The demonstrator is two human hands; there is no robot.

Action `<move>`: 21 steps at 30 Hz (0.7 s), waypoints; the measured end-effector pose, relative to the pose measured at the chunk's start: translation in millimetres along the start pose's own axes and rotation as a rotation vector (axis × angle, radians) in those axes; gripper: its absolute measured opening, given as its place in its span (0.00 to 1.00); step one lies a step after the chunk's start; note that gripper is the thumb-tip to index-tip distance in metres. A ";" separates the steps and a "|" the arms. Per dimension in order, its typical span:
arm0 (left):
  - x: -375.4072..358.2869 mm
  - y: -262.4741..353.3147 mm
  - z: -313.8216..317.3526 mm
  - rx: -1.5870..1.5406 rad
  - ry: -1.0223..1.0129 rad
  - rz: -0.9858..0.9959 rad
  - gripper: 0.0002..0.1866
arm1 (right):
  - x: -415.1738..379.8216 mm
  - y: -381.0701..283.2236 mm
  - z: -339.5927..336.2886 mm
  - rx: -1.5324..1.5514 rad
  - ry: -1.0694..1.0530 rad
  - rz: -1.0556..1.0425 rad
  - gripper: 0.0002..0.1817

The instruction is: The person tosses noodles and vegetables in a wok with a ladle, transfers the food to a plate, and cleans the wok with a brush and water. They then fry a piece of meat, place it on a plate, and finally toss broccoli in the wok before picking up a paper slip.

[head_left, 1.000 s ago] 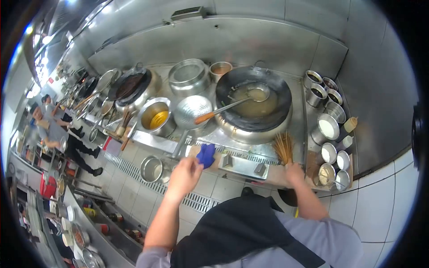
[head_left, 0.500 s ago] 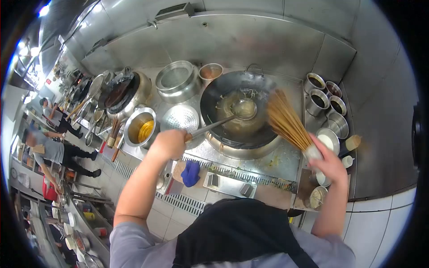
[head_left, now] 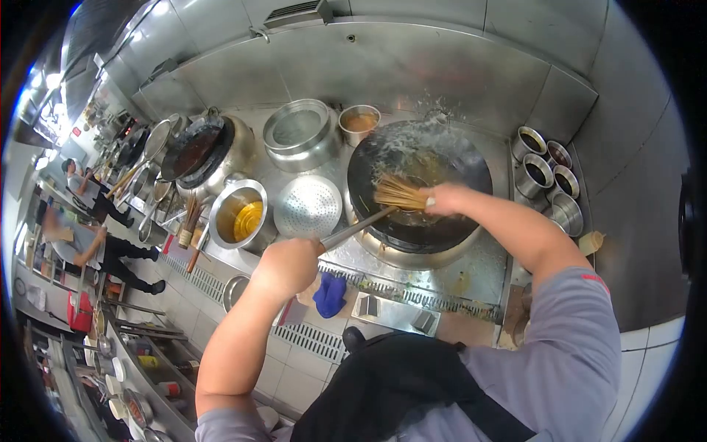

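Water (head_left: pixel 412 141) splashes up toward 12 o'clock in the black wok (head_left: pixel 471 166), which sits on the steel worktop (head_left: pixel 460 278). Left of the wok's centre, toward 9 o'clock, a brush (head_left: pixel 398 193) of thin sticks is down inside it, its end wrapped by the person's closed right hand (head_left: pixel 444 200). The left hand (head_left: pixel 289 265), outside the rim at 8 o'clock, is curled around the handle of a ladle (head_left: pixel 357 230); the brush hides the ladle's bowl. Beyond the rim, a perforated strainer (head_left: pixel 308 206) lies at 9 o'clock, a blue cloth (head_left: pixel 330 295) at 7, and sauce pots (head_left: pixel 534 175) at 3.
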State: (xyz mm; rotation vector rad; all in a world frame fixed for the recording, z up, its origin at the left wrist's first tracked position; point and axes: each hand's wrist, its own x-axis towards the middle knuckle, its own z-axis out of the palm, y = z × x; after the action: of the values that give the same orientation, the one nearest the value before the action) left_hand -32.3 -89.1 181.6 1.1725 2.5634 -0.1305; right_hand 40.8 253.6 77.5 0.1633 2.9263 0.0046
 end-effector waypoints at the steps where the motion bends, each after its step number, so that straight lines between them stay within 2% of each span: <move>1: -0.6 -0.5 7.4 0.020 0.032 0.001 0.12 | 2.5 4.5 0.7 -0.002 -0.005 0.008 0.25; 3: -1.5 2.0 16.5 0.041 0.075 0.005 0.13 | 12.7 11.0 -12.8 -0.204 0.018 0.257 0.26; 4: -2.5 4.2 19.3 0.128 0.147 0.043 0.14 | 5.4 -2.3 -6.2 -0.145 0.073 0.226 0.26; 6: -6.4 5.1 16.5 0.227 0.209 0.103 0.15 | -15.0 -11.7 -10.8 0.582 -0.249 0.201 0.29; 8: -12.5 7.5 1.8 0.260 0.185 0.107 0.17 | -6.9 20.5 -10.3 0.175 -0.320 0.155 0.32; 10: -8.8 10.9 5.5 0.297 0.190 0.108 0.18 | -9.9 20.3 -31.5 -0.155 -0.159 0.211 0.33; 12: -8.1 13.7 3.5 0.342 0.183 0.122 0.19 | -21.8 -11.4 -20.3 -0.020 -0.080 0.260 0.29; 13: -9.5 15.3 -2.1 0.352 0.164 0.123 0.20 | -31.3 -7.0 -3.8 0.081 -0.008 0.032 0.26; 14: -8.6 16.1 -6.3 0.357 0.152 0.118 0.20 | -32.9 3.5 -7.1 0.084 -0.003 0.046 0.26; 16: -10.3 11.4 -5.5 0.372 0.179 0.150 0.20 | -30.0 19.4 -23.3 -0.103 -0.212 0.139 0.25; 17: -9.6 10.0 -4.9 0.378 0.212 0.166 0.20 | -27.9 22.4 -26.2 -0.161 -0.143 0.250 0.25; 18: -8.9 12.0 -1.9 0.378 0.210 0.159 0.20 | -26.2 14.0 -20.2 -0.162 -0.142 0.242 0.25; 20: -4.5 19.2 5.7 0.360 0.228 0.163 0.18 | -37.2 -20.0 6.6 -0.138 0.127 0.261 0.26; 21: -1.6 16.0 6.0 0.364 0.230 0.170 0.18 | -55.7 -31.1 -2.7 0.049 -0.027 0.121 0.26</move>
State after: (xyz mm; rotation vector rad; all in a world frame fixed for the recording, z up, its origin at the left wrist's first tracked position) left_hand -17.8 -81.0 177.2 1.6158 2.6953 -0.4643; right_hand 91.0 216.5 91.4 0.3455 2.8865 -0.0508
